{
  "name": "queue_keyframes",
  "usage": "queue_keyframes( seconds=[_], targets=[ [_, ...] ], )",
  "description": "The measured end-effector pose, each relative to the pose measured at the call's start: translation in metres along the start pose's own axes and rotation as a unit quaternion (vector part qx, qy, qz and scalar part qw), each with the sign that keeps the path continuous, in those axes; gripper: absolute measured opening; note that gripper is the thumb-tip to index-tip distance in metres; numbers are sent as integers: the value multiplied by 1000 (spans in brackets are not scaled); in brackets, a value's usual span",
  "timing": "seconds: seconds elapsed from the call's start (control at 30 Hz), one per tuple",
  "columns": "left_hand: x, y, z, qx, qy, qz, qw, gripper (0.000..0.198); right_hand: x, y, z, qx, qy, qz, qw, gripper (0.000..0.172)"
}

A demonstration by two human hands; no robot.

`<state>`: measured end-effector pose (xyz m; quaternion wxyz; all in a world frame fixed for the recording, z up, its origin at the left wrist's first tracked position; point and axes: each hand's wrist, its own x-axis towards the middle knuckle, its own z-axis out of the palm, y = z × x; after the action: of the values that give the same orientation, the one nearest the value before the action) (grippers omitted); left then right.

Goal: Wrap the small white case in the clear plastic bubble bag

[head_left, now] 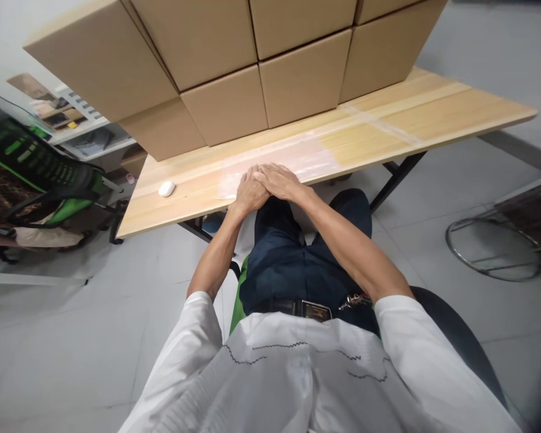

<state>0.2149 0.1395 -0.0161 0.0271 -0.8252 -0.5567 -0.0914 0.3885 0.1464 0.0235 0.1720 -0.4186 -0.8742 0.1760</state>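
Observation:
My left hand (251, 191) rests on the near edge of the wooden table, palm down. Over it lies my right hand (280, 181), its fingers stretched out and covering part of the left fingers. Neither hand shows anything held. Beneath and around them, a thin pinkish, see-through plastic sheet (313, 155) is spread flat on the tabletop; part of it is hidden by the hands. To the left of the hands sits a small white rounded case (166, 189), apart from them.
Stacked cardboard boxes (225, 102) stand along the back of the table (139, 210). Clear tape (383, 125) crosses the tabletop at right. A person sits in a green-black chair (36, 156) at left, near shelves (83, 129). A round metal stool base (491, 248) is at right.

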Motion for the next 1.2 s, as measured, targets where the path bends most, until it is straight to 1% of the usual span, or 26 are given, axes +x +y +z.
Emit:
queue_keyframes(
  seconds=[0.1, 0.13, 0.23, 0.37, 0.57, 0.7, 0.8, 0.87, 1.0, 1.2],
  targets=[
    [-5, 11, -11, 17, -75, -103, 992, 80, -1, 17, 3, -30, -15, 23, 999, 74],
    [-7, 15, -17, 19, -89, -124, 988, 82, -1, 23, 3, -36, -18, 33, 999, 77],
    [-14, 24, -35, 27, -108, -167, 980, 90, -2, 42, 0, -45, -17, 70, 996, 84],
    [-26, 20, -47, 35, -121, -204, 971, 92, -10, 69, -11, -53, -22, 112, 992, 90],
    [-39, 1, -48, 60, -119, -228, 965, 95, -25, 101, -30, -69, -30, 146, 986, 93],
    [-47, -9, -47, 70, -104, -236, 964, 96, -28, 121, -33, -71, -12, 149, 986, 94],
    [-54, -15, -48, 72, -90, -245, 963, 92, -31, 137, -35, -68, 3, 147, 987, 98],
    [-58, -18, -50, 69, -88, -246, 963, 89, -33, 145, -38, -72, 2, 154, 985, 100],
    [-61, -22, -52, 68, -97, -246, 962, 88, -37, 155, -43, -85, -10, 172, 981, 100],
    [-63, -22, -54, 70, -98, -253, 960, 91, -40, 162, -47, -109, -13, 179, 978, 98]
  ],
)
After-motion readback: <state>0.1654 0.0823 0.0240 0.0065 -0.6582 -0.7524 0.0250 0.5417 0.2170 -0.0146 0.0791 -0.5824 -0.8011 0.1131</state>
